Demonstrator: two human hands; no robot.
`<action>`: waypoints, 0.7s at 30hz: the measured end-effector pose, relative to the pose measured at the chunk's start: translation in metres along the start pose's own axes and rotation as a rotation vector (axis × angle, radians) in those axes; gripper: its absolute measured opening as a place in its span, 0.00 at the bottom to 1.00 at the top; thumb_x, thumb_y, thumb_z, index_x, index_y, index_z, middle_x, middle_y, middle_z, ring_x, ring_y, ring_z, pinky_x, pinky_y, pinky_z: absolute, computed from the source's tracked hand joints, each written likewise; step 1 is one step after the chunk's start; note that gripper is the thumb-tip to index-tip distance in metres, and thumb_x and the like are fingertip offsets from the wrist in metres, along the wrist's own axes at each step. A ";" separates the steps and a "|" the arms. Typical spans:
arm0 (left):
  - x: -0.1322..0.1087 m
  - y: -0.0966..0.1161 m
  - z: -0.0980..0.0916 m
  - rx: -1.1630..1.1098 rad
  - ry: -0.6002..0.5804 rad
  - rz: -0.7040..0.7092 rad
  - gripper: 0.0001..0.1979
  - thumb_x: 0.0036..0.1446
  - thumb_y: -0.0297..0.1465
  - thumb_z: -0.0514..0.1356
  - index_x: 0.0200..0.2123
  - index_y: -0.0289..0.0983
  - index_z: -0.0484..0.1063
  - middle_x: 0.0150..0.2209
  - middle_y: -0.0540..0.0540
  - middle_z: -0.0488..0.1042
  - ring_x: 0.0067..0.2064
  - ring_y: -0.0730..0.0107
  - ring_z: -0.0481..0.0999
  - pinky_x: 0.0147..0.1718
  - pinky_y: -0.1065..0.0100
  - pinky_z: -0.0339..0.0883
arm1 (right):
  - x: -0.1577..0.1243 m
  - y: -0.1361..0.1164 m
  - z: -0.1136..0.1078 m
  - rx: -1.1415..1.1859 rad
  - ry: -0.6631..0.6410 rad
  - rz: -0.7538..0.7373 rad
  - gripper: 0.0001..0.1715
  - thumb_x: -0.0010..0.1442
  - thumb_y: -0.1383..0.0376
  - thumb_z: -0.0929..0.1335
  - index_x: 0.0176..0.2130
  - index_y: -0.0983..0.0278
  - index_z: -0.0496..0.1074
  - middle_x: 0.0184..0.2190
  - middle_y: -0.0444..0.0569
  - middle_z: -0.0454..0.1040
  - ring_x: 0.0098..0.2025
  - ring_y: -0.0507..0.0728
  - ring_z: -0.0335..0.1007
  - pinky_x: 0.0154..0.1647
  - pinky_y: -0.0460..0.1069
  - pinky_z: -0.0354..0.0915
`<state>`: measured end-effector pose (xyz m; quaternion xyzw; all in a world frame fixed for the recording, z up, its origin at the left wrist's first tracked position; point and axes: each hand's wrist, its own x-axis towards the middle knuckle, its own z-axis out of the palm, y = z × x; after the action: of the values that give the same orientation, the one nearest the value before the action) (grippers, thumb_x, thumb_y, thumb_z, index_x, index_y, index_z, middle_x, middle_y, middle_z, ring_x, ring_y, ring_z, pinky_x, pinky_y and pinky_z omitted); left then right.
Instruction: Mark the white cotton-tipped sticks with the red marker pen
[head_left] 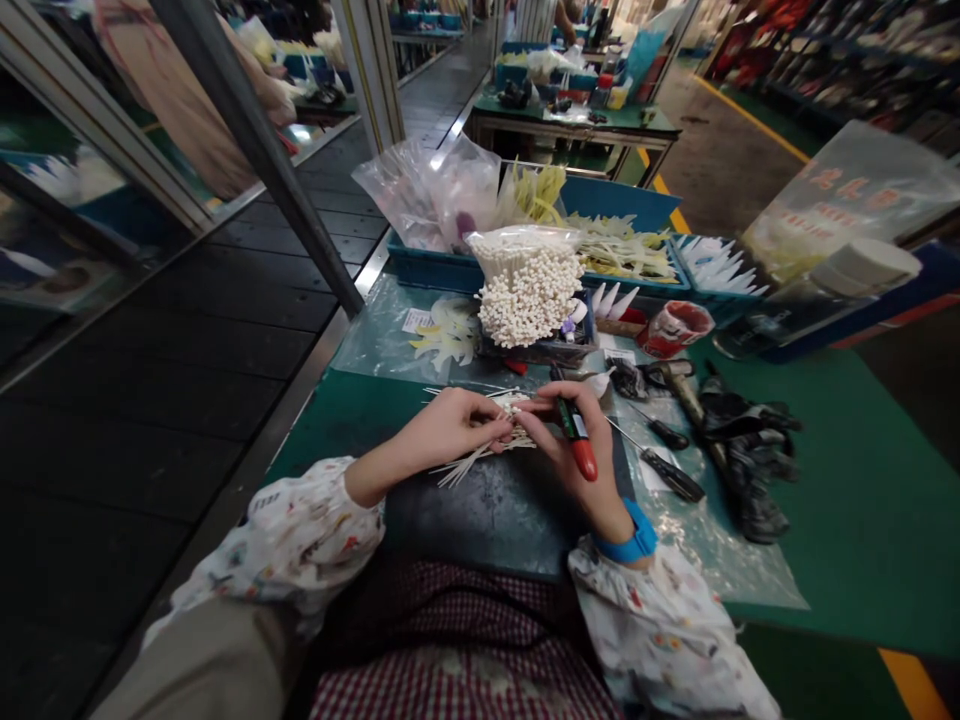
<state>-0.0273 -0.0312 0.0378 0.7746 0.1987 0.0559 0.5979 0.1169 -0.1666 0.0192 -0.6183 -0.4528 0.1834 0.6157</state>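
Over a pile of thin white sticks with small round tips (466, 468), both of my hands meet at fingertip level. My left hand (450, 428) is closed in a pinch at the white tips; the exact piece between its fingers is too small to make out. A black and green marker pen with a red end (576, 437) lies across my right hand (606, 490), tucked among the fingers. The thumb and fingertips of that hand also touch the white tips. Just beyond stands a thick bundle of white round-tipped sticks (531, 298) in a clear bag.
Pale leaf-shaped pieces (448, 332) lie on plastic behind my left hand. Blue bins (431, 268) line the back. To the right are a red cup (675, 328), a screwdriver (673, 474), black cloth (757, 470) and a clear bottle (817, 295). A metal post (262, 150) rises at left.
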 end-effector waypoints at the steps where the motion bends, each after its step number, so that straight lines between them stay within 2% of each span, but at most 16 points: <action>1: 0.000 -0.001 0.000 0.008 -0.011 0.001 0.16 0.62 0.41 0.62 0.30 0.35 0.80 0.30 0.44 0.83 0.32 0.65 0.80 0.34 0.69 0.69 | 0.000 0.001 0.000 -0.022 -0.006 -0.020 0.15 0.61 0.60 0.76 0.43 0.57 0.70 0.36 0.44 0.82 0.39 0.58 0.84 0.42 0.53 0.79; 7: 0.000 -0.005 -0.002 0.089 -0.040 0.028 0.18 0.64 0.41 0.60 0.29 0.35 0.80 0.29 0.44 0.82 0.31 0.67 0.79 0.32 0.70 0.66 | 0.000 0.005 0.000 -0.068 -0.026 -0.050 0.15 0.60 0.61 0.76 0.43 0.57 0.71 0.35 0.43 0.82 0.36 0.57 0.83 0.39 0.52 0.79; 12: 0.001 -0.007 -0.004 0.065 -0.103 0.017 0.17 0.63 0.41 0.61 0.33 0.34 0.82 0.31 0.43 0.84 0.32 0.65 0.81 0.33 0.70 0.68 | -0.001 0.005 0.001 -0.041 -0.019 -0.041 0.15 0.59 0.61 0.76 0.42 0.57 0.70 0.34 0.42 0.81 0.35 0.56 0.82 0.38 0.51 0.78; 17: 0.002 -0.009 -0.003 0.074 -0.140 -0.004 0.16 0.63 0.40 0.61 0.33 0.34 0.82 0.31 0.43 0.84 0.32 0.65 0.82 0.32 0.70 0.69 | -0.003 0.003 0.002 -0.068 -0.006 -0.053 0.13 0.60 0.62 0.76 0.42 0.57 0.71 0.33 0.42 0.81 0.34 0.55 0.80 0.37 0.50 0.76; 21: 0.002 -0.015 -0.001 -0.003 -0.168 0.001 0.16 0.64 0.40 0.61 0.35 0.34 0.82 0.34 0.42 0.85 0.33 0.64 0.84 0.32 0.70 0.71 | -0.002 0.005 0.002 -0.068 -0.032 -0.052 0.14 0.60 0.62 0.76 0.42 0.57 0.70 0.33 0.42 0.81 0.35 0.56 0.81 0.37 0.50 0.76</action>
<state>-0.0296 -0.0265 0.0232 0.7757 0.1475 -0.0086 0.6136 0.1160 -0.1664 0.0139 -0.6239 -0.4843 0.1617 0.5917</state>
